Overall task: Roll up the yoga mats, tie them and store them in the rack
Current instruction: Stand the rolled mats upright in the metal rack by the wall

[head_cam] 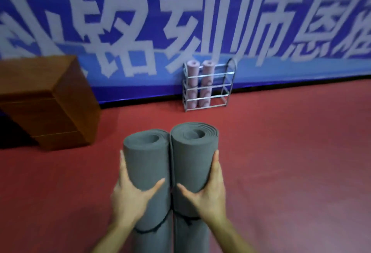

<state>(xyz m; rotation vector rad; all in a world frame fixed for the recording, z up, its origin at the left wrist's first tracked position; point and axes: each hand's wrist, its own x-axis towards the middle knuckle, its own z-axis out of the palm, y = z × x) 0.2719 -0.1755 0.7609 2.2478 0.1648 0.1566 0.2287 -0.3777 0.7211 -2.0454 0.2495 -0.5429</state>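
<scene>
Two grey rolled yoga mats are held upright side by side, touching. My left hand (131, 190) grips the left grey mat (147, 162); my right hand (208, 189) grips the right grey mat (192, 156). A dark tie (149, 230) circles each roll below my hands. Farther ahead, a metal wire rack (208, 87) stands against the blue wall, holding two pink rolled mats (206, 84) upright in its left half. The right half of the rack holds nothing.
A brown wooden box (48, 102) stands at the left on the red floor (291, 152). A blue banner (180, 22) with large white characters covers the wall behind the rack.
</scene>
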